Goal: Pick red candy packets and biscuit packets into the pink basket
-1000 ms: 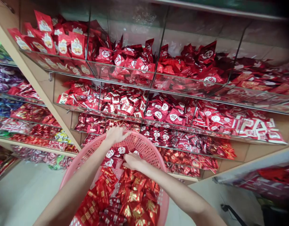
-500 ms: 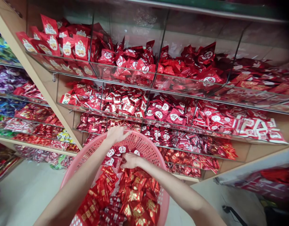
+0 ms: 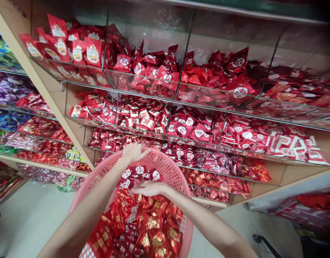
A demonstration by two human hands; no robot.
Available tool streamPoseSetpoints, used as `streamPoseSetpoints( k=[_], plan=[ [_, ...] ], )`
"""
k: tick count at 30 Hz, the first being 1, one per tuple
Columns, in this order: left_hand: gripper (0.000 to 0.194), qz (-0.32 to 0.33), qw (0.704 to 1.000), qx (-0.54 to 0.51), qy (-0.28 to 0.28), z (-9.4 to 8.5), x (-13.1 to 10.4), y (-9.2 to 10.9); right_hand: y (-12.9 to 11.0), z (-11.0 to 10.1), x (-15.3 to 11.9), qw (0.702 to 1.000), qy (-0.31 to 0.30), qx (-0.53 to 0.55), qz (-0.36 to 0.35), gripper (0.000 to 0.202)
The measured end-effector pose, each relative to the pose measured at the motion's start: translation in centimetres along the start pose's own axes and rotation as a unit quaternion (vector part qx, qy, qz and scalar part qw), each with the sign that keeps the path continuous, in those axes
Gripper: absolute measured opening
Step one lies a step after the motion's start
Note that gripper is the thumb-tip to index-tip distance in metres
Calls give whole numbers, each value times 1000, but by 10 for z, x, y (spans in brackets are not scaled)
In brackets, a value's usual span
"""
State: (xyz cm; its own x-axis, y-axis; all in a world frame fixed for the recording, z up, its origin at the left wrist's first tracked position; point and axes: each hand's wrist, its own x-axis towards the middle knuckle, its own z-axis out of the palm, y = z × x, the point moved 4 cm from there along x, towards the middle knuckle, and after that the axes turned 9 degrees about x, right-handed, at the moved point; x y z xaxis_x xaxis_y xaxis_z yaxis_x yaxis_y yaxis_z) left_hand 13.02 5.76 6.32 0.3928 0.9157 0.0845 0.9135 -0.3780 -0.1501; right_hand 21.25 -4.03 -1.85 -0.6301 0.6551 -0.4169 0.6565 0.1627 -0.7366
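Display shelving [image 3: 293, 173], stocked with wrapped packets, stands beyond the far rim of a pink perforated plastic basket [image 3: 166, 159]. Left hand [image 3: 132, 153]: laid over that far rim, apparently gripping it, thumb stretched along the edge. Right hand [image 3: 147, 188]: inside, palm down, fingers fairly straight; underside hidden, so cannot tell if anything is held. Gold-printed red packets [image 3: 154, 223] fill the middle and near right; white-labelled maroon packets [image 3: 140, 170] lie against the far wall, just beyond the right fingertips. Judgement: steady the rim firmly; work the right hand low and flat, parting packets gently, so wrappers don't crease or kinds mix.
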Motion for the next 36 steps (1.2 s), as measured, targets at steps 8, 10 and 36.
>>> streamPoseSetpoints(
  k=[8, 10, 36],
  plan=[
    [84, 3, 1000, 7, 2, -1, 2, 1, 5, 7, -7, 997, -18, -9, -77, 68],
    [85, 4, 1000, 5, 6, -1, 2, 1, 6, 3, -13, 996, -14, 4, -89, 68],
    [79, 7, 1000, -4, 2, 3, 6, 4, -6, -24, -89, 964, 250, 63, -64, 55]
  ],
)
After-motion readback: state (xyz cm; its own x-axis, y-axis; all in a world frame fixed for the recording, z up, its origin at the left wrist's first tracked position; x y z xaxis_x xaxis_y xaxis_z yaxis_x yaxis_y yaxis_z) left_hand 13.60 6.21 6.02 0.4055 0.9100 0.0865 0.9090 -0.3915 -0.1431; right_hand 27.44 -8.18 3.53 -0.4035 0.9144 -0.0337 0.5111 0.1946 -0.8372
